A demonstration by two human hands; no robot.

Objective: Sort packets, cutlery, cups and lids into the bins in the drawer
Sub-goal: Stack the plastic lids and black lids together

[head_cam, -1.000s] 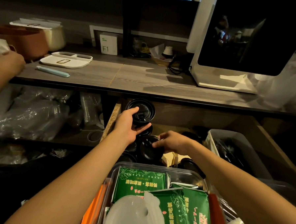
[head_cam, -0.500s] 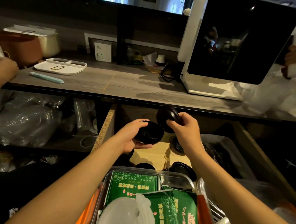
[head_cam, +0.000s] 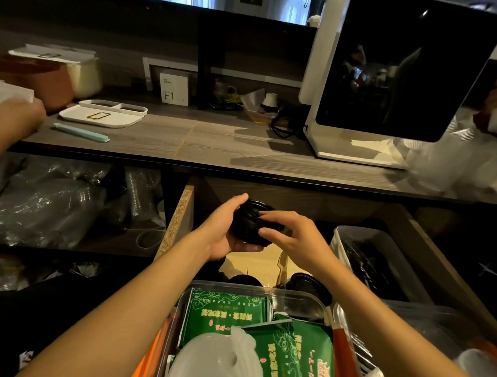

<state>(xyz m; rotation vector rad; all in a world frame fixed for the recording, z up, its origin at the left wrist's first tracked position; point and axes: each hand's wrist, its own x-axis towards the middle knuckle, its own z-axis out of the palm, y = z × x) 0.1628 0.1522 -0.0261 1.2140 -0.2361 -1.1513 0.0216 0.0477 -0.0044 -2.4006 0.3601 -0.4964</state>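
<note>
Dim wood-grain table (head_cam: 215, 146) runs across the top of the view, with the open drawer (head_cam: 428, 255) below it. At the centre, a stack of black lids (head_cam: 251, 224) sits in the left hand (head_cam: 221, 236), whose palm cups it from below with thumb and fingers curled round its rim. The right hand (head_cam: 293, 237) rests on the stack from three o'clock, its fingers (head_cam: 271, 217) spread loosely over the top, steadying more than gripping. Half a second ago each hand held its own lid apart; now the two are nested together, so the loose lids look gathered for one bin. More black lids (head_cam: 308, 283) lie on the drawer floor at five o'clock. A grey bin (head_cam: 343, 233) of dark cutlery stands at three o'clock. Toward six o'clock a clear bin (head_cam: 265, 290) holds green packets (head_cam: 229, 311). Another person's hand (head_cam: 18, 115) shows at ten o'clock.
</note>
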